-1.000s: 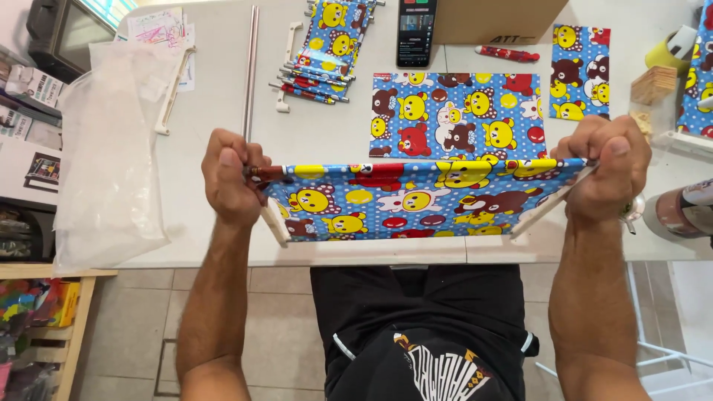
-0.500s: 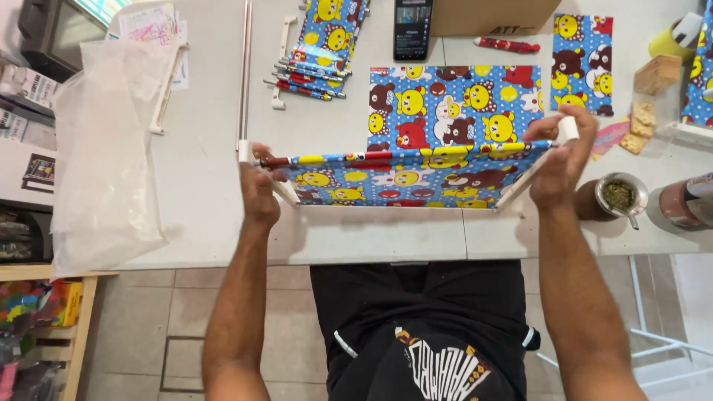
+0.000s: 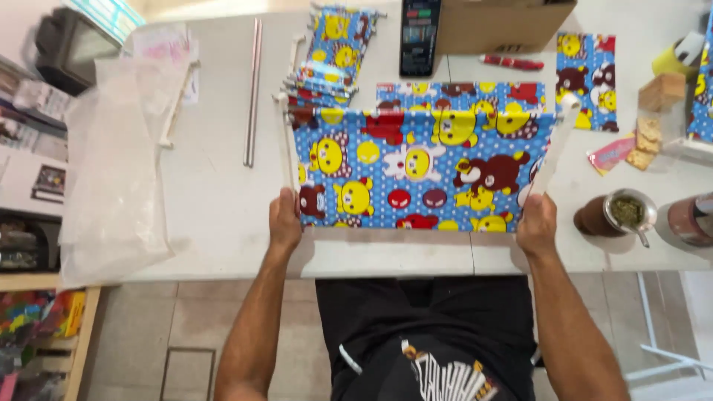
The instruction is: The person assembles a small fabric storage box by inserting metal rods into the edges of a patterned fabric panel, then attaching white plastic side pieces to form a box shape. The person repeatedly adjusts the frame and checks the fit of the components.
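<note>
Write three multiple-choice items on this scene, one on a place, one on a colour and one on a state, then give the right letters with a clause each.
1. Where does the dark smartphone lie?
A. at the far edge of the white table, beside the brown cardboard box
B. on the floor
C. in the left hand

2. What is the ground colour of the cartoon-print fabric panel?
A. green
B. blue with white dots
C. black

3. How is the panel held?
A. crumpled in one fist
B. rolled up shut
C. spread flat, the left hand and right hand at its near corners

Answers: 1 A, the phone lies left of the box at the top; 2 B, dotted blue shows between the yellow and brown figures; 3 C, each hand grips a white side rod.
</note>
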